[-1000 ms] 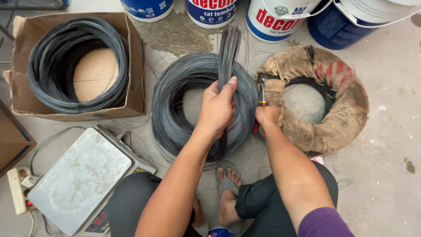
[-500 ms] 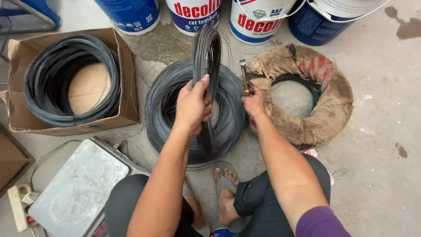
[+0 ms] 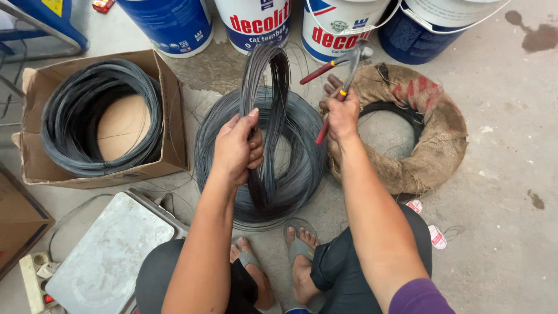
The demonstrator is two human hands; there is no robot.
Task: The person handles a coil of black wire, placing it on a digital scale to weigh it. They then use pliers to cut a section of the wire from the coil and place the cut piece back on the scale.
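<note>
Extension block: one, cream-coloured (image 3: pixel 35 279), at the bottom left corner of the concrete floor (image 3: pixel 511 192).
Scale platform: one grey metal plate (image 3: pixel 107 256), lower left, just beside the person's left knee.
Cardboard boxes: two; one open box (image 3: pixel 174 110) at the left holds a wire coil, and a corner of a second, brown one (image 3: pixel 17 215) shows at the left edge.
Wire coils: three; one dark coil in the box (image 3: pixel 64 122), one large coil on the floor (image 3: pixel 302 168) in the middle, one wrapped in brown sacking (image 3: pixel 442 134) at the right.
Paint buckets: four along the top edge; a blue one (image 3: pixel 168 23), two white ones (image 3: pixel 256 23) (image 3: pixel 340 26), and a dark blue one with a white lid (image 3: pixel 430 29).
Left hand: (image 3: pixel 235 148) closed around a bundle of wire loops (image 3: pixel 267 87) lifted upright from the middle coil; the loops arch toward the buckets.
Right hand: (image 3: pixel 343 113) gripping one red handle of the pliers (image 3: pixel 340 70), just right of the bundle, over the sacking coil's left rim.
Pliers: one pair, handles spread apart, metal head pointing to the top edge.
Feet: two, in grey sandals (image 3: pixel 299 250), at the bottom edge below the middle coil.
Packets: two small white and red ones (image 3: pixel 436 235) by the right knee.
</note>
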